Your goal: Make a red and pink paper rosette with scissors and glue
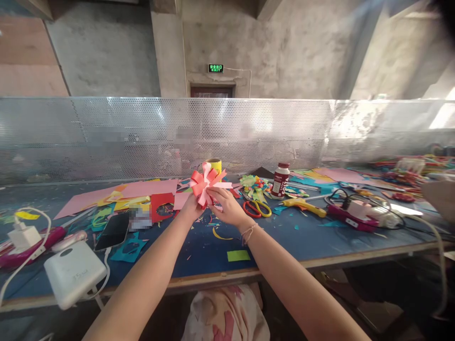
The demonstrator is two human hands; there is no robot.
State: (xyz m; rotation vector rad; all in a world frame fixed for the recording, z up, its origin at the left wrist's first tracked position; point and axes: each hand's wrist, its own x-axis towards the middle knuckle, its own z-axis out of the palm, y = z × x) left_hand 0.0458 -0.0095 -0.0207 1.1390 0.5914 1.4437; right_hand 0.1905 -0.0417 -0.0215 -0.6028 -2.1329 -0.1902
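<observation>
A pink and red paper flower (206, 183) made of looped strips is held up over the middle of the blue table (284, 241). My left hand (191, 207) grips it from below on its left side. On the right side my right hand (227, 206) has its fingers closed on the flower's strips, near a pale pink strip that sticks out to the right. A yellow roll (215, 166) stands just behind the flower. Scissors with red and yellow handles (256, 209) lie to the right of my right hand.
A dark red bottle (280, 181), a yellow glue gun (305, 207) and a magenta power strip (351, 218) with cables are on the right. At left are a phone (113, 230), a white power bank (74, 273) and coloured paper scraps. A perforated metal screen (142, 137) runs behind.
</observation>
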